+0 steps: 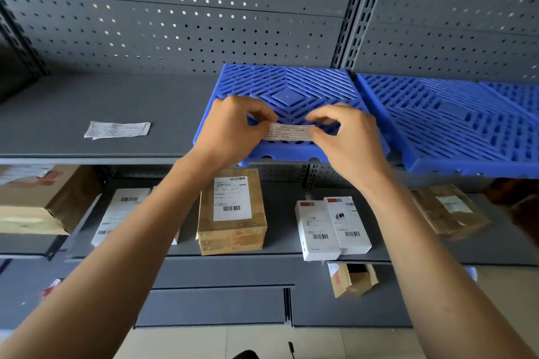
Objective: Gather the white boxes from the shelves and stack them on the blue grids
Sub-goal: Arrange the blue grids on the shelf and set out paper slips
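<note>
- Head view: both hands meet over the front edge of a blue grid (287,90) lying on the upper grey shelf (102,102). The left hand (233,128) and right hand (350,140) each pinch one end of a paper slip (288,132) between thumb and curled fingers, holding it flat just above the grid's front rim.
- A second blue grid (443,122) sits beside the first on the right, their side edges close together; a sliver of a third shows at the far right.
- Left of the grids the upper shelf is open grey surface, with one loose paper label (118,129) lying flat, well apart from the hands.
- Two white boxes (332,227) stand side by side, touching, on the shelf below, under the right forearm and at that shelf's front edge.
- On the same lower shelf: a taped brown box (232,213) with a barcode label, a flat white package (122,213) partly hidden by the left forearm, and a large cardboard carton (43,198) at far left.
- Behind is grey perforated backing; pale floor shows at the bottom.
</note>
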`<state>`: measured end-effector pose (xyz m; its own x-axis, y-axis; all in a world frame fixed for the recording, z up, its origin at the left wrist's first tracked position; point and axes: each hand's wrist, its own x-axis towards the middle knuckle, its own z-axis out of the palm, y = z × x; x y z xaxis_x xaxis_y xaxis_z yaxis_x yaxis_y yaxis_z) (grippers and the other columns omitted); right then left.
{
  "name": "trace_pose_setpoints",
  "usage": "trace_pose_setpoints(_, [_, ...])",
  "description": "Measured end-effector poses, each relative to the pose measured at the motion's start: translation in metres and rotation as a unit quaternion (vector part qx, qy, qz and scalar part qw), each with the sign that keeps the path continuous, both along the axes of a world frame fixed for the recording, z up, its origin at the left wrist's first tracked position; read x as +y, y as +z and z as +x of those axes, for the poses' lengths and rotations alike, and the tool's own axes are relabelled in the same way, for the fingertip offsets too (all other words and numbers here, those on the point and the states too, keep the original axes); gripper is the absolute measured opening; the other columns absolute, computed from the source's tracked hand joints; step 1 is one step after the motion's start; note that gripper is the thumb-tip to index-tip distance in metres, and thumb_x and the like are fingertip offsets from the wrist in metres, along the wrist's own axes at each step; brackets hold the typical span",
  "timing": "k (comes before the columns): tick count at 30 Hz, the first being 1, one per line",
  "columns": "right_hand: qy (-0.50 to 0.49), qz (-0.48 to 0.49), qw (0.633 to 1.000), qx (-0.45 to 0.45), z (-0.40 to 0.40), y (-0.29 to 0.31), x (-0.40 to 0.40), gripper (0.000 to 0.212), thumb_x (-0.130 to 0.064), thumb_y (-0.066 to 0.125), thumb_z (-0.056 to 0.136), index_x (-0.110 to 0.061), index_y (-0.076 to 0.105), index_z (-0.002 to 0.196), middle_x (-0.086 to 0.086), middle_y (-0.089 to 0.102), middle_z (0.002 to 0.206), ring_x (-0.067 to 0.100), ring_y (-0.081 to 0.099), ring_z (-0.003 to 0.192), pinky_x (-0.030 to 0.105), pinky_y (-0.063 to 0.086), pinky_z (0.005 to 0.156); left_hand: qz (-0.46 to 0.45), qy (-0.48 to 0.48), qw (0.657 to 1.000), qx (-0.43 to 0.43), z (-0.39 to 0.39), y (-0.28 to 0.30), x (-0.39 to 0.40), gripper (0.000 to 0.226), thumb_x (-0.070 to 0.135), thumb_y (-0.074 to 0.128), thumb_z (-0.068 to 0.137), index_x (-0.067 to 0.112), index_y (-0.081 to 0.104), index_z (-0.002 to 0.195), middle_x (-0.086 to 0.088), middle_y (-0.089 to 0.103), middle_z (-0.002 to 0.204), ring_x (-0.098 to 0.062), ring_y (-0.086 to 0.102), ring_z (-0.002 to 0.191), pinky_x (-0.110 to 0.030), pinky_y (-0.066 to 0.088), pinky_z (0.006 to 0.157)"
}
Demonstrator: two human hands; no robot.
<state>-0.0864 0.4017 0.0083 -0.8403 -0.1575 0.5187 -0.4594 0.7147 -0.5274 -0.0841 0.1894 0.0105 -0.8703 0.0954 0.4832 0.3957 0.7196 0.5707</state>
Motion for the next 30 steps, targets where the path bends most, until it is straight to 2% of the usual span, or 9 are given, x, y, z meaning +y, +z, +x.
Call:
trace_pose_setpoints(5, [0.002, 0.015, 0.999, 0.043, -0.002, -0.004, 0.002, 0.013, -0.017, 0.068, 0.09, -0.017, 0.078, 0.099, -0.007, 0.074, 0.092, 0.005, 0.066, 0.083, 0.032, 0.057, 0.077, -0.004, 0.023, 1.0, 0.01, -0.001, -0.004, -0.001, 0.017, 0.009, 0.073, 0.086, 0.021, 0.08, 0.095, 0.014, 0.071, 0.092, 0.01, 0.06, 0.078, 0.001, 0.038, 0.08])
trace_pose_setpoints(8, [-0.002, 0.027, 0.998, 0.052, -0.003, -0.007, 0.003, 0.014, -0.02, 0.065, 0.092, -0.018, 0.077, 0.097, -0.007, 0.073, 0.091, 0.01, 0.065, 0.085, 0.039, 0.056, 0.077, -0.009, 0.028, 0.999, 0.016, 0.0, -0.005, -0.001, 0.014, 0.013, 0.073, 0.087, 0.023, 0.08, 0.095, 0.015, 0.07, 0.093, 0.003, 0.059, 0.08, 0.0, 0.036, 0.083])
trace_pose_setpoints(11, [-0.006, 0.022, 0.999, 0.046, -0.003, -0.006, 0.003, 0.015, -0.02, 0.063, 0.094, -0.018, 0.077, 0.1, -0.007, 0.074, 0.093, 0.009, 0.065, 0.086, 0.038, 0.056, 0.079, 0.003, 0.02, 0.999, 0.025, 0.001, -0.005, -0.001, 0.01, 0.015, 0.071, 0.089, 0.021, 0.079, 0.092, 0.015, 0.07, 0.09, 0.011, 0.059, 0.08, 0.0, 0.038, 0.079])
trace_pose_setpoints(18, [-0.003, 0.021, 1.0, 0.0, -0.004, 0.007, 0.0, 0.017, -0.018, 0.063, 0.095, -0.015, 0.076, 0.104, -0.005, 0.074, 0.097, 0.007, 0.066, 0.087, 0.033, 0.056, 0.083, 0.022, 0.002, 1.0, 0.013, 0.001, 0.0, -0.004, 0.01, 0.015, 0.069, 0.091, 0.018, 0.079, 0.092, 0.022, 0.067, 0.084, 0.011, 0.061, 0.08, -0.004, 0.046, 0.079])
trace_pose_setpoints(22, [-0.002, 0.045, 0.999, -0.004, -0.003, 0.013, -0.008, 0.017, -0.021, 0.062, 0.095, -0.017, 0.075, 0.106, -0.006, 0.074, 0.099, 0.007, 0.066, 0.089, 0.034, 0.056, 0.084, 0.003, 0.007, 1.0, 0.007, 0.002, 0.003, -0.009, 0.011, 0.019, 0.068, 0.092, 0.022, 0.078, 0.094, 0.02, 0.071, 0.087, 0.0, 0.066, 0.085, -0.025, 0.056, 0.084])
trace_pose_setpoints(25, [0.0, 0.059, 0.998, -0.009, -0.005, 0.014, -0.018, 0.018, -0.025, 0.063, 0.095, -0.019, 0.075, 0.108, -0.007, 0.074, 0.102, 0.007, 0.066, 0.091, 0.038, 0.057, 0.082, -0.028, 0.017, 0.999, 0.005, 0.003, 0.003, -0.02, 0.013, 0.02, 0.065, 0.092, 0.024, 0.077, 0.096, 0.015, 0.073, 0.093, -0.009, 0.068, 0.089, -0.039, 0.057, 0.085])
trace_pose_setpoints(30, [0.01, 0.077, 0.997, -0.021, -0.002, 0.022, -0.045, 0.022, -0.029, 0.063, 0.095, -0.02, 0.073, 0.113, -0.005, 0.072, 0.112, 0.015, 0.064, 0.104, 0.042, 0.054, 0.088, -0.08, 0.045, 0.996, 0.008, 0.009, 0.003, -0.045, 0.02, 0.02, 0.063, 0.093, 0.024, 0.077, 0.106, 0.003, 0.073, 0.111, -0.021, 0.067, 0.097, -0.045, 0.055, 0.087])
